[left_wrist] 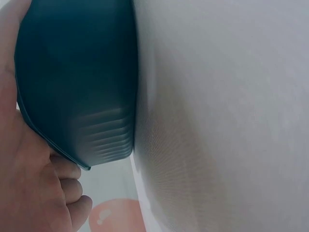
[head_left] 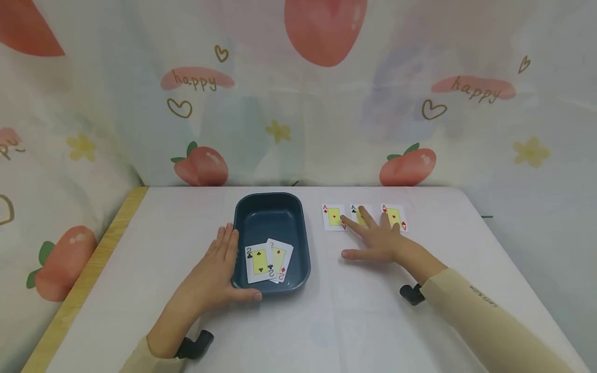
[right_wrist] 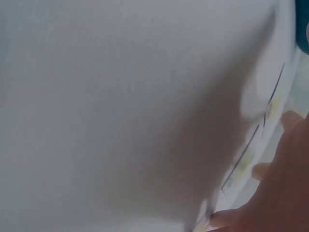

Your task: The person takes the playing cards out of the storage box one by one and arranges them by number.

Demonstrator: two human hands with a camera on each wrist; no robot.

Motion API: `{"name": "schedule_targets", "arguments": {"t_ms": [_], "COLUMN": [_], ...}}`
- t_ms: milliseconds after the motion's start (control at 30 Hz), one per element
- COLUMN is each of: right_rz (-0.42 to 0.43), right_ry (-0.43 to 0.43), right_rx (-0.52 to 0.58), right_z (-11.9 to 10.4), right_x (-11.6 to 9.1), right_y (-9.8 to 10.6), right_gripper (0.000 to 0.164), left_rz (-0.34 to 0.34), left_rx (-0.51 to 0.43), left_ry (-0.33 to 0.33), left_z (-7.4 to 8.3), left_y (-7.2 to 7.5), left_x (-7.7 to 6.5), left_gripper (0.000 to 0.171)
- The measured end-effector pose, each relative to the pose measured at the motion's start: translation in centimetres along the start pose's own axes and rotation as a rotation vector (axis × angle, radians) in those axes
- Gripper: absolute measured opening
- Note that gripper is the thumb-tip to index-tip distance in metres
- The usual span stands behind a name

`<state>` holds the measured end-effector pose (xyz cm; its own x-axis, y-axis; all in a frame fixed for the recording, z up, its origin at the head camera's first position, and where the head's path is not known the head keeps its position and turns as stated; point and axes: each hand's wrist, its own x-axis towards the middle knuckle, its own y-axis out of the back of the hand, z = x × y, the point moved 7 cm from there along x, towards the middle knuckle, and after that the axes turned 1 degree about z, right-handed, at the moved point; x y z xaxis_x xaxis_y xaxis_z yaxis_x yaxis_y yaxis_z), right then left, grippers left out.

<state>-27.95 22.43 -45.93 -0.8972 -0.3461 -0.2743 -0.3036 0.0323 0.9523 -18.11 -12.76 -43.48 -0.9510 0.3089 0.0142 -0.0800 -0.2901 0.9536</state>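
My left hand lies against a dark blue rectangular tray, its fingers straight along the left rim and its thumb at the near rim. Inside, the two of clubs partly covers the two of diamonds. To the right of the tray, my right hand spreads its fingers over a row of three face-up cards. These are the ace of diamonds, the ace of clubs and the ace of hearts. Fingers overlap all three, hiding most of the ace of clubs.
A white cloth covers the table, with a strip of bare wood along its left side. Behind it hangs a backdrop printed with fruit, hearts and flowers. Dark wrist devices show below both hands.
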Motion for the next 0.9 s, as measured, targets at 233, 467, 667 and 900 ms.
{"name": "schedule_targets", "arguments": {"t_ms": [233, 467, 667, 900], "right_rz": [-0.001, -0.023, -0.026, 0.043], "right_ry": [-0.025, -0.063, -0.063, -0.01], "right_rx": [0.003, 0.017, 0.009, 0.009], "right_z": [-0.1, 0.4, 0.5, 0.0], "right_x": [1.6, 3.6, 3.9, 3.0], "right_y": [-0.9, -1.2, -1.3, 0.6], "right_gripper": [0.1, 0.104, 0.105, 0.104], "left_rz": [0.024, 0.04, 0.033, 0.045], "left_rx": [-0.005, -0.004, -0.021, -0.012], "left_ry": [0.006, -0.006, -0.008, 0.001], "left_z": [-0.3, -0.4, -0.2, -0.2], "left_y": [0.3, 0.0, -0.3, -0.1], "left_x": [0.1, 0.0, -0.3, 0.0], "left_gripper": [0.148, 0.149, 0.148, 0.148]}}
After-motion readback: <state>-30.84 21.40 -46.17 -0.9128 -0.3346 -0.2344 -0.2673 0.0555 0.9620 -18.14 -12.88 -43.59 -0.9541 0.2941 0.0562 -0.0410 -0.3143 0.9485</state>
